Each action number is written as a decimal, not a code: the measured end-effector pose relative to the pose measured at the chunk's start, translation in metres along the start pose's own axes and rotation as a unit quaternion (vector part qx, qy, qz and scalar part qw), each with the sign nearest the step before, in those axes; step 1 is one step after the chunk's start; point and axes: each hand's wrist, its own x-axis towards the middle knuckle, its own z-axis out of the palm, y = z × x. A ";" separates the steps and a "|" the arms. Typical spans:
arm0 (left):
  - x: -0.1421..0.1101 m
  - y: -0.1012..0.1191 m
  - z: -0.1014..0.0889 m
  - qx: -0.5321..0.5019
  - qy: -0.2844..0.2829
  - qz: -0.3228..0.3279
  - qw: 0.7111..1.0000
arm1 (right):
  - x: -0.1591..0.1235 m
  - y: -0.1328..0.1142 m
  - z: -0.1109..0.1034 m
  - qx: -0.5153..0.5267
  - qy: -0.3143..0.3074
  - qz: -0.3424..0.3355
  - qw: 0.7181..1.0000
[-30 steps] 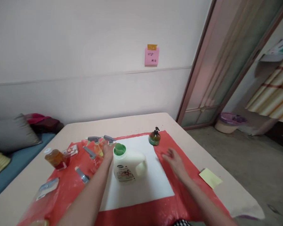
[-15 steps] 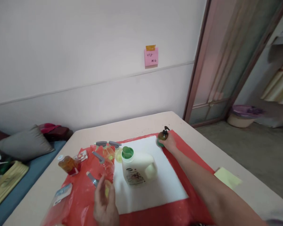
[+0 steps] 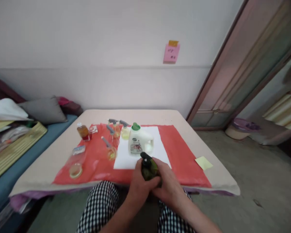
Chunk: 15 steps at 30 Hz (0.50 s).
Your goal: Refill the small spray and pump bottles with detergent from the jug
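A dark green pump bottle (image 3: 149, 171) with a black pump head is between my hands, low at the table's front edge above my lap. My left hand (image 3: 140, 181) wraps its left side and my right hand (image 3: 166, 179) its right side. Just beyond stands a white detergent jug (image 3: 136, 142) with a green cap (image 3: 135, 126), upright on a white sheet (image 3: 126, 160). To its left are several clear bottles with grey spray heads, the nearest being a spray bottle (image 3: 111, 153) of yellowish liquid. The lower part of the pump bottle is hidden by my fingers.
A red plastic sheet (image 3: 184, 161) covers much of the table (image 3: 218, 168). At the left stand an amber bottle (image 3: 83, 132) and a small round dish (image 3: 75, 171). A yellow paper note (image 3: 203, 162) lies at the right; a pink note (image 3: 171, 53) hangs on the wall.
My right hand has brought the pump bottle from the sheet's far right back toward my lap. My left hand, empty before, now holds it too. The view has swung left and pulled back.
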 end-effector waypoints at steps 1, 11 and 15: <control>-0.008 0.002 -0.005 -0.013 0.005 -0.008 1.000 | -0.010 -0.003 0.008 0.073 -0.004 0.018 0.997; -0.058 0.004 -0.053 -0.128 -0.063 0.001 0.990 | -0.059 -0.014 0.054 0.619 -0.139 0.337 0.695; -0.060 0.015 -0.058 -0.049 -0.024 0.062 0.997 | -0.070 -0.019 0.060 0.607 -0.065 0.349 0.711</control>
